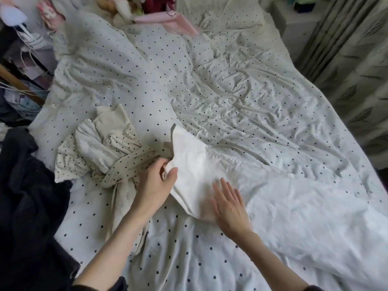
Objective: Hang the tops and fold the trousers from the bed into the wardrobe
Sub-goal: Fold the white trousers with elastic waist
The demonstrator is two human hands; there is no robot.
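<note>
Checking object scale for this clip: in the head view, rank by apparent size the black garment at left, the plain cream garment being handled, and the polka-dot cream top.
1. black garment, though nearness to the camera inflates it
2. polka-dot cream top
3. plain cream garment, close to the top; unsure

Bed (241, 114) under rumpled polka-dot duvet, cream garment (189, 164) near its middle, dotted cream clothes (100, 152) just left of that garment, black clothing (27, 196) further left

Left hand (156, 181) pinching, right hand (230, 203) flat
</note>
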